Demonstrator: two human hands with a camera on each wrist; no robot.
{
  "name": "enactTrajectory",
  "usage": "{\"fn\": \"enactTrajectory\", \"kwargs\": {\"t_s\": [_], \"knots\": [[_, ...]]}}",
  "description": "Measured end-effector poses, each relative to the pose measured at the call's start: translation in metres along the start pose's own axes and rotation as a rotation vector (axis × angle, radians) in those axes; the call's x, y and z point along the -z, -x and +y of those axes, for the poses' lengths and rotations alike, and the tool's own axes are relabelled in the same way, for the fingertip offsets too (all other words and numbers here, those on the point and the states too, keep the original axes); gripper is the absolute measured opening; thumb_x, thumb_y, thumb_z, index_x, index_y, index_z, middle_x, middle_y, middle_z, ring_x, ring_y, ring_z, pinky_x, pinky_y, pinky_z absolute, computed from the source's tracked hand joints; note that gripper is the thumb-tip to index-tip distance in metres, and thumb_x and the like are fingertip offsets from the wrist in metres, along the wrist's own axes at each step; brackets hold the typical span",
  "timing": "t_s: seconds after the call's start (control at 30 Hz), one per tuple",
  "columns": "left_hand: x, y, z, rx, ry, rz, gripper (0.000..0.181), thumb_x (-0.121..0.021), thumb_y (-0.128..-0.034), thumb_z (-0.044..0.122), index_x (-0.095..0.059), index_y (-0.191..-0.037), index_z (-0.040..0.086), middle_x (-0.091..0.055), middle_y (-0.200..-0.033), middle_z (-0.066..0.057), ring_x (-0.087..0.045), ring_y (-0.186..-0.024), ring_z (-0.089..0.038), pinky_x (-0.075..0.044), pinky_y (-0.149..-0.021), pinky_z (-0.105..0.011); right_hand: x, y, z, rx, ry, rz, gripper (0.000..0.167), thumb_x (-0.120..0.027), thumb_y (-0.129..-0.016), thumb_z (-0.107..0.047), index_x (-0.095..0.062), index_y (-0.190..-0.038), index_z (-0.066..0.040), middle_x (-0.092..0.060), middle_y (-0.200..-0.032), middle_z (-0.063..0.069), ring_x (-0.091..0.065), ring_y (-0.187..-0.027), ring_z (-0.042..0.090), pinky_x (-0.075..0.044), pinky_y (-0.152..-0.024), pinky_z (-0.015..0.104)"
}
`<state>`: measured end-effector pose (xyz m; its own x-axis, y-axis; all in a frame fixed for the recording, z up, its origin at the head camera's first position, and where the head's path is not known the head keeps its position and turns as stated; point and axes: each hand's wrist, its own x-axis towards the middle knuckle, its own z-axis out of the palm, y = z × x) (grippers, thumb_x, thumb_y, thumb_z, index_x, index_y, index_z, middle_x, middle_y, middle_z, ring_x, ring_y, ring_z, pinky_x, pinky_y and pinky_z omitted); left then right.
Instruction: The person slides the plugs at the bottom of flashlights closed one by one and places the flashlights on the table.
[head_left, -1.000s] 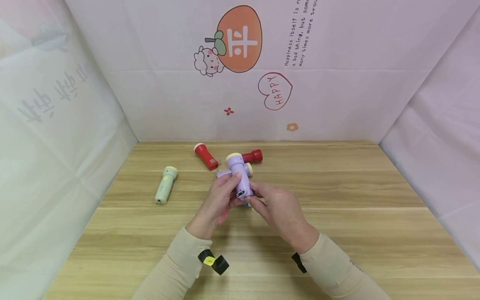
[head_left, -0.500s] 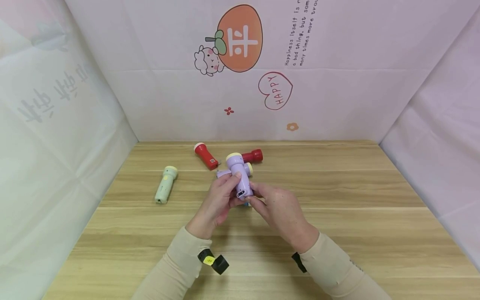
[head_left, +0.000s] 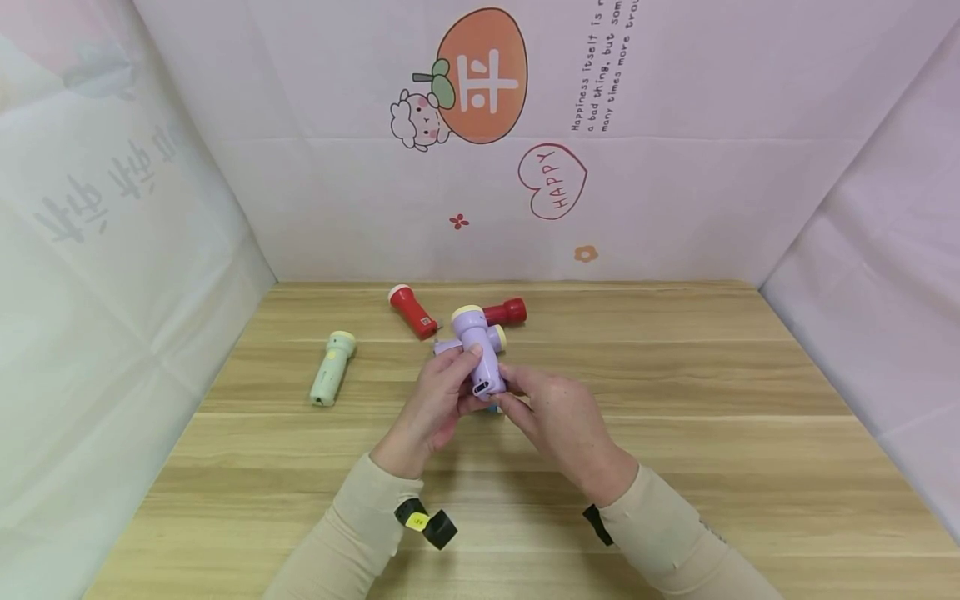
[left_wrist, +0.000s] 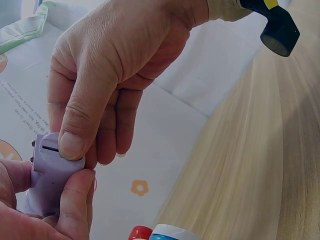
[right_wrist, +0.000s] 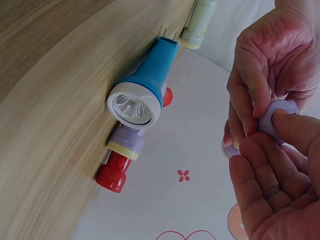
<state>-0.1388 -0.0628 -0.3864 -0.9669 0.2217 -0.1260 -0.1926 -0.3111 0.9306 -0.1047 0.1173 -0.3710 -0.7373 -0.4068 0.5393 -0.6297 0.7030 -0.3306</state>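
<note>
My left hand (head_left: 435,400) grips a purple flashlight (head_left: 480,354) with a pale yellow head rim, its thumb along the body. The head points away from me, and the tail with a dark slot faces me. At that tail, my right hand (head_left: 562,417) pinches the end between thumb and fingers. In the left wrist view, the right thumb (left_wrist: 72,145) presses beside the slot of the purple flashlight (left_wrist: 47,175). A blue flashlight (right_wrist: 150,67) with a white head and two bare prongs lies below the hands, mostly hidden in the head view.
A second purple flashlight (head_left: 497,338) lies behind the held one. Two red flashlights, one at left (head_left: 411,312) and a darker one at right (head_left: 510,312), lie farther back. A pale green flashlight (head_left: 332,369) is to the left. White printed cloth walls (head_left: 360,208) enclose the wooden table (head_left: 712,400).
Both hands and the purple flashlight stay almost in place. The head view has shifted very slightly; the other flashlights lie where they were.
</note>
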Motion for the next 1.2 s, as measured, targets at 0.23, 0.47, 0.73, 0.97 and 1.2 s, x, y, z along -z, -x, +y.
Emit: {"fn": "enactTrajectory", "kwargs": {"t_s": [0.23, 0.47, 0.73, 0.97, 1.2], "knots": [[0.0002, 0.0009, 0.0, -0.002, 0.001, -0.002, 0.042, -0.05, -0.1105, 0.024, -0.056, -0.135, -0.009, -0.072, -0.099, -0.005, -0.072, -0.085, -0.01, -0.061, -0.072, -0.022, 0.0004, 0.0002, -0.0002, -0.004, 0.002, -0.003, 0.04, -0.085, -0.088, -0.015, -0.074, -0.124, -0.004, -0.08, -0.104, 0.006, -0.078, -0.089, 0.016, -0.063, -0.075, 0.033], [-0.0001, 0.0011, 0.0003, -0.01, 0.001, -0.015, 0.042, -0.049, -0.1105, 0.023, -0.054, -0.134, -0.011, -0.073, -0.096, -0.003, -0.072, -0.084, -0.009, -0.06, -0.071, -0.022, 0.0008, 0.0006, -0.0002, -0.01, 0.002, -0.008, 0.04, -0.085, -0.088, -0.015, -0.073, -0.125, -0.004, -0.08, -0.104, 0.005, -0.078, -0.09, 0.015, -0.063, -0.076, 0.032], [0.0001, 0.001, 0.0002, -0.013, 0.002, -0.019, 0.043, -0.049, -0.1103, 0.023, -0.054, -0.133, -0.012, -0.073, -0.095, -0.002, -0.072, -0.085, -0.008, -0.06, -0.071, -0.022, 0.0014, 0.0003, -0.0003, -0.01, 0.003, -0.012, 0.04, -0.085, -0.088, -0.016, -0.074, -0.125, -0.005, -0.081, -0.104, 0.005, -0.078, -0.09, 0.013, -0.063, -0.076, 0.031], [0.0001, 0.0005, -0.0001, -0.016, -0.004, -0.01, 0.042, -0.049, -0.1104, 0.024, -0.055, -0.133, -0.011, -0.072, -0.097, -0.003, -0.072, -0.085, -0.008, -0.06, -0.071, -0.022, 0.0013, 0.0005, -0.0002, -0.013, 0.002, -0.01, 0.04, -0.085, -0.088, -0.016, -0.073, -0.125, -0.005, -0.081, -0.105, 0.005, -0.078, -0.091, 0.014, -0.063, -0.076, 0.031], [0.0006, -0.0004, -0.0006, -0.014, 0.0, -0.006, 0.041, -0.049, -0.1106, 0.024, -0.056, -0.134, -0.009, -0.073, -0.097, -0.004, -0.072, -0.086, -0.009, -0.06, -0.071, -0.022, 0.0012, 0.0006, 0.0001, -0.013, 0.008, -0.007, 0.04, -0.085, -0.088, -0.016, -0.074, -0.125, -0.005, -0.081, -0.104, 0.005, -0.078, -0.09, 0.014, -0.063, -0.076, 0.031]]}}
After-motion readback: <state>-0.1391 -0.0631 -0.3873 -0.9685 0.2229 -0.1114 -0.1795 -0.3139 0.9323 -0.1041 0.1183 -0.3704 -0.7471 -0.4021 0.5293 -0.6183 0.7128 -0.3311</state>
